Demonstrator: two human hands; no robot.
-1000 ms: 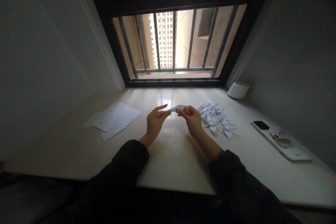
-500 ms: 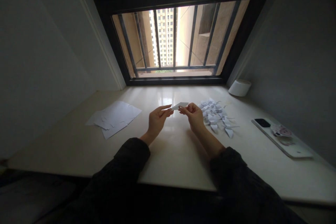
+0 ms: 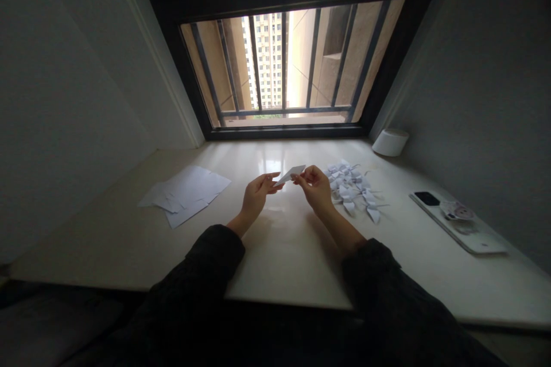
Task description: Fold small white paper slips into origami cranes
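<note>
Above the sill, left hand (image 3: 255, 196) and right hand (image 3: 315, 186) pinching small paper piece (image 3: 291, 172), folds indistinct

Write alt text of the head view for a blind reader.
Left hand and right hand pinch a small slip of paper above a pale counter. Flat sheets lie to the left, a pile of folded paper pieces and a phone to the right, below a barred window.

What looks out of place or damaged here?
Nothing stands out. Left hand and right hand pinch a small paper piece; loose sheets lie fanned at left, folded papers heaped at right, all on the counter.
</note>
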